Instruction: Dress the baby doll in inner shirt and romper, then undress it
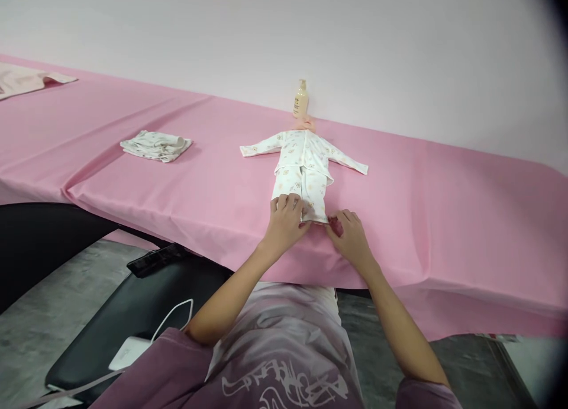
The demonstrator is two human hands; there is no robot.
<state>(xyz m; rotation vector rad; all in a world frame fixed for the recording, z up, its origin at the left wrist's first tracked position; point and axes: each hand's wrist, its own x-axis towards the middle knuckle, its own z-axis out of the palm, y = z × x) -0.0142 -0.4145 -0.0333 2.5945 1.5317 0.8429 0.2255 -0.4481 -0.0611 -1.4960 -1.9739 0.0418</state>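
Note:
A baby top (306,148) with small printed motifs lies on the pink cloth, its sleeves spread to both sides. Below it are matching baby pants (314,190), their waist under the top's hem. My left hand (286,218) covers the lower end of one leg, fingers bent over the fabric and the thumb by the hem. At the outer corner of the other leg's hem, my right hand (351,234) pinches the fabric between thumb and fingers. A peach-coloured bow-like piece (305,123) sits at the top's neckline.
Behind the outfit stands a pump bottle (300,99). Folded printed clothes (156,145) lie to the left, a pale pink cloth (31,79) farther left. The pink tablecloth (213,190) hangs over the front edge. A black chair (119,308) holds a white power bank (129,353) with a cable.

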